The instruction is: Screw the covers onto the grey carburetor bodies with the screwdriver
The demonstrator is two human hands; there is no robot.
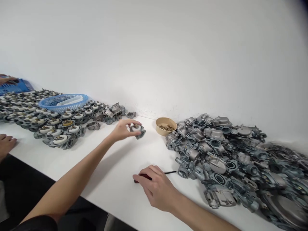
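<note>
Between the thumb and fingers of my left hand is a small carburetor with a white ring-shaped part on top, lifted over the white table. My right hand is closed around the dark handle of a screwdriver, whose thin black shaft points right toward the big heap. Most of the handle is hidden by the fingers. Left of my left hand stand rows of carburetors with white rings showing. A heap of grey metal carburetors lies to the right of my right hand.
A tan bowl of small brass-coloured screws stands by the wall. A blue basket rests among the left rows, near a few loose metal bodies. Another person's hands show at the left edge, one by a blue crate.
</note>
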